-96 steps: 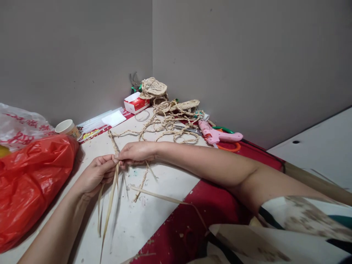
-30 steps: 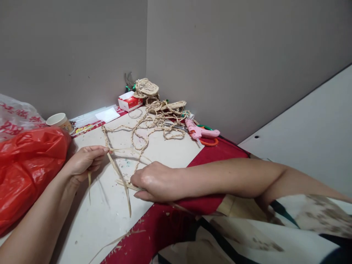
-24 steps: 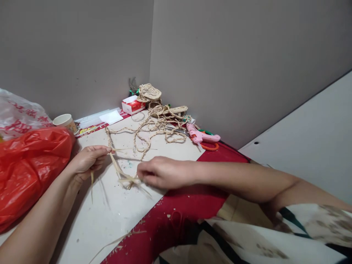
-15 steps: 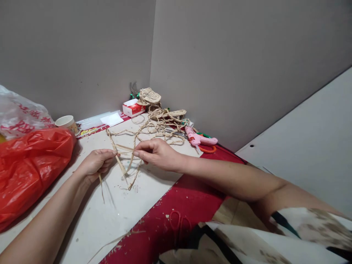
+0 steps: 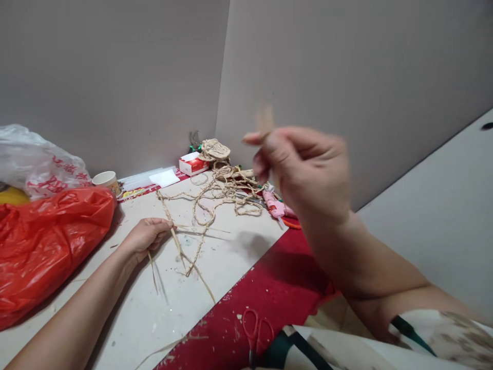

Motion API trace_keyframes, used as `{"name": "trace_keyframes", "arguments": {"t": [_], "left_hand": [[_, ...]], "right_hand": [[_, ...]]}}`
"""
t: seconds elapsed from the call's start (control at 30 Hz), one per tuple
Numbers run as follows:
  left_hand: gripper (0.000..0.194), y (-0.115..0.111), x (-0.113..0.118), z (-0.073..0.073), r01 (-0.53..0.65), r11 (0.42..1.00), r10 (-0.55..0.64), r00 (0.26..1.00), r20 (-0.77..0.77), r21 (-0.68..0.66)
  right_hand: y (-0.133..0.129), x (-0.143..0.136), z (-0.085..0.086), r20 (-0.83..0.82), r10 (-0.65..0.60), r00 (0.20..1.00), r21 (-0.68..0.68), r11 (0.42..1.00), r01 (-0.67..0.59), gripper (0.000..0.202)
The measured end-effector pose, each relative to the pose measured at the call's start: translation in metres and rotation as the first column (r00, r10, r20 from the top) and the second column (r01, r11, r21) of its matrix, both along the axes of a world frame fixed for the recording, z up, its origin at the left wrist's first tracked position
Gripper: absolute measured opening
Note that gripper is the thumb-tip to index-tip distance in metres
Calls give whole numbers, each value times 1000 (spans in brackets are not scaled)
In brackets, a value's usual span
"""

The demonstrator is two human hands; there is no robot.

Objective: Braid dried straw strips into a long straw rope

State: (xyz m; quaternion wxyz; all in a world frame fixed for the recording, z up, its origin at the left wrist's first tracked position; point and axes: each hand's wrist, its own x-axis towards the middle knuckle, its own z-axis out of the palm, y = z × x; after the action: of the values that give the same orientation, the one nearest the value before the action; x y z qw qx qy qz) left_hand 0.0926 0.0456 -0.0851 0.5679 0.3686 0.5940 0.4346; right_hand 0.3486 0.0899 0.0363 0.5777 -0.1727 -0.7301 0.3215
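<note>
My left hand (image 5: 150,236) is over the white board, its thumb and forefinger pinched on a thin braid (image 5: 166,208) of straw-like fibre. Loose flat strands (image 5: 204,232) stick out to the right of the pinch, and others hang down toward the board. Raised high in front of the grey wall is my right hand (image 5: 308,169), smeared by motion. Its fingers are closed, with a short blurred tan straw strip (image 5: 265,118) standing up from them. Behind, a tangled heap of braided straw cord (image 5: 227,187) lies on the board, joined to the braid's far end.
A red plastic bag (image 5: 57,231) and a paper cup (image 5: 106,181) stand left. At the back are a red-white box (image 5: 193,164) and clear sticks (image 5: 142,179). A pink glue gun (image 5: 274,205) lies right; red-handled scissors (image 5: 257,331) rest on red cloth (image 5: 277,267) nearby.
My right hand has left the strands beside my left hand and swung up and to the right with a strip. My left hand keeps its pinch on the braid. The view has shifted slightly.
</note>
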Motion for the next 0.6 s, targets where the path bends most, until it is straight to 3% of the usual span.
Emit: {"name": "trace_keyframes", "arguments": {"t": [0.07,0.13,0.2,0.33,0.6], "left_hand": [[24,0,0,-1,-4,1000,4,1000,17,6],[25,-1,1,-2,-17,1000,17,1000,24,13],[26,-1,1,-1,-27,999,27,999,22,17],[24,-2,3,1,-34,999,34,999,23,16],[29,-2,6,2,-47,999,47,999,20,0]], "right_hand": [[-6,-11,-20,296,148,944,-96,988,-124,19],[-7,-29,-48,605,262,752,-205,964,-170,18],[-1,-48,-74,779,151,609,-127,988,-83,14],[12,-72,-100,870,-80,486,75,997,29,21],[16,-76,-106,905,-232,357,235,971,35,27]]}}
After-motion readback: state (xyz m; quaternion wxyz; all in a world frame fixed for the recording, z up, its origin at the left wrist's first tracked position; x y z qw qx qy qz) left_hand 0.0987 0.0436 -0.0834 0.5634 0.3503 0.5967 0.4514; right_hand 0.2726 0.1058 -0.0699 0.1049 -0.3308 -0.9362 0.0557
